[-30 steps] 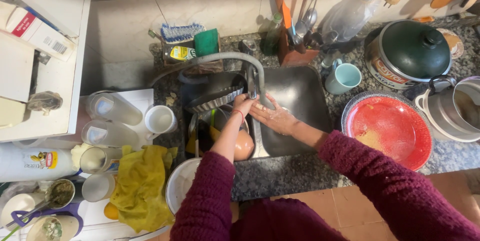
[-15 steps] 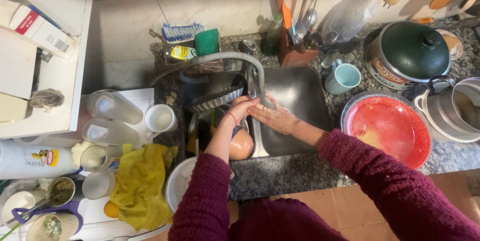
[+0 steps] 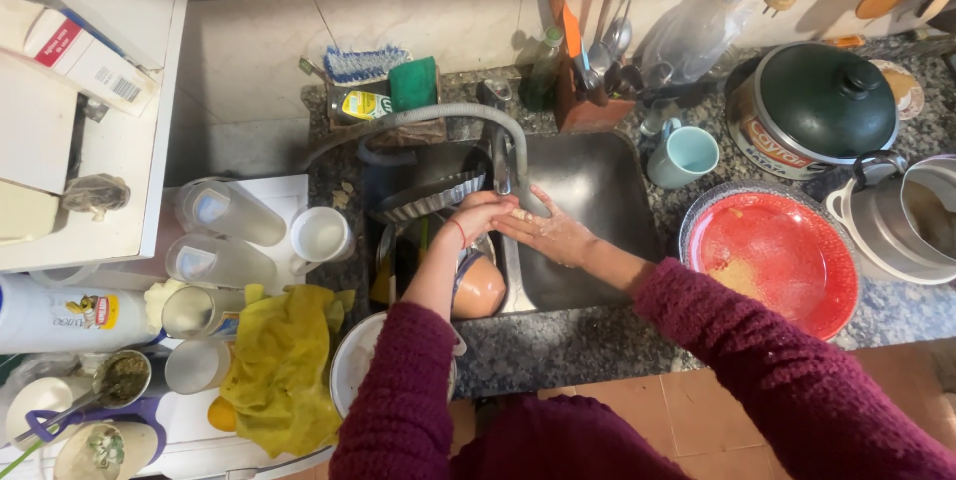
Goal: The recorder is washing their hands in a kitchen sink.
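Your left hand (image 3: 478,213) and right hand (image 3: 551,234) meet, fingers loose, under the faucet (image 3: 503,146). Neither grips anything. The sink (image 3: 597,191) lies below.

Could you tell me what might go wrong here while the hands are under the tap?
The left hand and right hand look soapy, so anything picked up could slip. The sink side below the left hand is piled with dishes, which a wrist could knock. The red plate lies close to the counter edge.

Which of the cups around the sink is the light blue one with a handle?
The light blue mug standing right of the sink, beside the red plate. The other cups, left of the sink, are white or clear.
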